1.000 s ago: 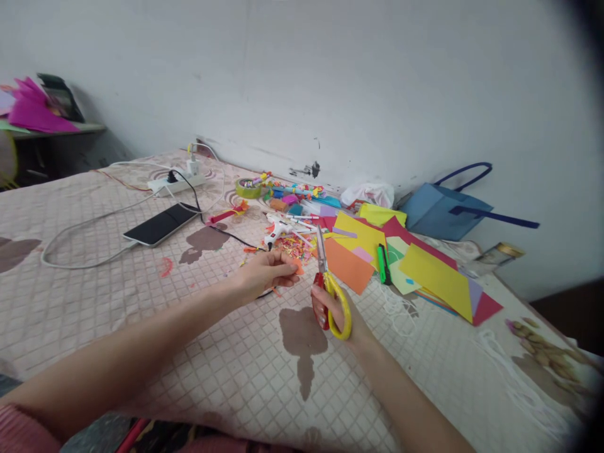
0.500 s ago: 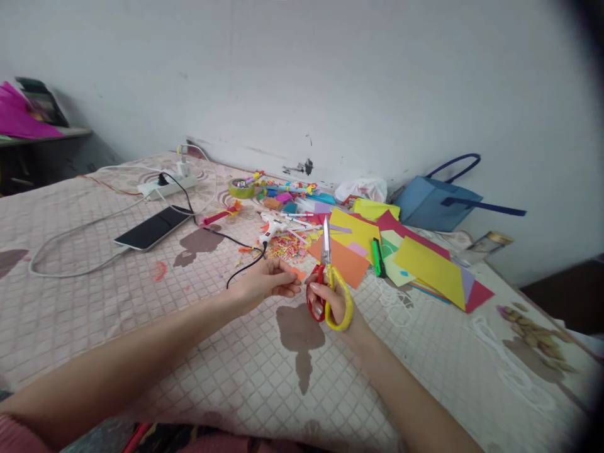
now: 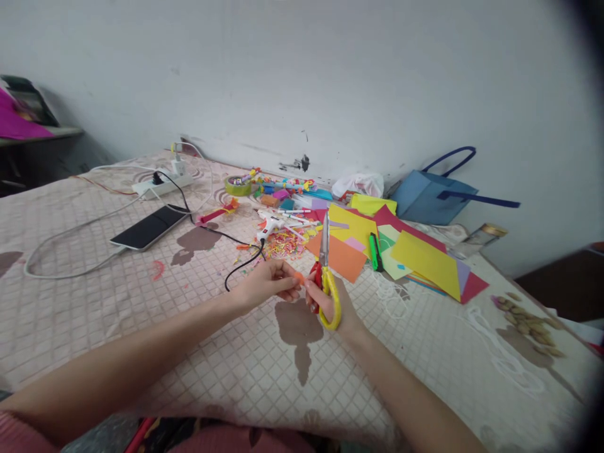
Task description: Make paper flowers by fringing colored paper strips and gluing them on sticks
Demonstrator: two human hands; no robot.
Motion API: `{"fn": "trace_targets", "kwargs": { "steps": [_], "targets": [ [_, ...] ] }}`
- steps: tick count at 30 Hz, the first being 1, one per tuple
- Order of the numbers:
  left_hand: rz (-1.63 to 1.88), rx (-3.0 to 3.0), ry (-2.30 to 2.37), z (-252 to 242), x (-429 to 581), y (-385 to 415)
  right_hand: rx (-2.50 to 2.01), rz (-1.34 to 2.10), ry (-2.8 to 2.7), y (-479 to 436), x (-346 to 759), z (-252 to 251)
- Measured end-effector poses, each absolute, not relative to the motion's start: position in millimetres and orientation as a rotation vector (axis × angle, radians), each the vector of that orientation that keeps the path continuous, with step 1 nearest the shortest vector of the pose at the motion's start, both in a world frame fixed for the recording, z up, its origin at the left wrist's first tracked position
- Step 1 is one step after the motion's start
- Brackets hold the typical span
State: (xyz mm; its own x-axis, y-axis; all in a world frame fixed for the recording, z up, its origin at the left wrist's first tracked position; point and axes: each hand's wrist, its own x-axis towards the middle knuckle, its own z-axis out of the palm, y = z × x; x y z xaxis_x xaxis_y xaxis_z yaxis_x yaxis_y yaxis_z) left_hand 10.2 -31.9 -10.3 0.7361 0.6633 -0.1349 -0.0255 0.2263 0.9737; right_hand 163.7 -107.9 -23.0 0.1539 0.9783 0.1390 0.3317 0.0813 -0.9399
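My left hand (image 3: 267, 282) pinches a small orange paper scrap (image 3: 299, 276) between thumb and fingers, just above the quilted bed cover. My right hand (image 3: 333, 305) grips red-and-yellow scissors (image 3: 326, 277), blades closed and pointing up and away. The two hands nearly touch at the scrap. Beyond them lie an orange sheet (image 3: 340, 256) and a heap of small coloured paper cuttings (image 3: 283, 243).
Coloured paper sheets (image 3: 422, 257) and a green marker (image 3: 374, 251) lie to the right. A white glue gun (image 3: 272, 224), tape roll (image 3: 237, 185), phone (image 3: 148, 227), power strip (image 3: 161, 184) with cables and a blue bag (image 3: 434, 194) sit further back by the wall.
My hands have drawn together: the right hand with the scissors moved left toward the scrap held by the left hand. The view shifted slightly to the right.
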Motion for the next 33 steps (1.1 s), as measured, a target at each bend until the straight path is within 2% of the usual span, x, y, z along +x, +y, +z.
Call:
{"fn": "trace_targets", "kwargs": {
  "steps": [6,13,20,26,33],
  "targets": [
    [0.489,1.182,0.586,-14.2,10.4,-31.4,-1.543,0.582,-1.415,-108.6,158.6,-23.4],
    [0.544,1.448,0.548,-18.8,10.0,-25.7,-1.535,0.791,-1.294,-108.8,154.7,-21.9],
    [0.504,1.386,0.584,-16.5,10.6,-26.5,-1.588,0.523,-1.444,-108.5,155.7,-24.4],
    [0.483,1.295,0.657,-16.6,11.2,-27.2,-1.578,0.473,-1.456,-108.6,153.2,-33.9],
    [0.459,1.171,0.537,-16.9,10.0,-20.9,-1.477,0.659,-1.344,-108.5,155.9,-25.3]
  ]
}}
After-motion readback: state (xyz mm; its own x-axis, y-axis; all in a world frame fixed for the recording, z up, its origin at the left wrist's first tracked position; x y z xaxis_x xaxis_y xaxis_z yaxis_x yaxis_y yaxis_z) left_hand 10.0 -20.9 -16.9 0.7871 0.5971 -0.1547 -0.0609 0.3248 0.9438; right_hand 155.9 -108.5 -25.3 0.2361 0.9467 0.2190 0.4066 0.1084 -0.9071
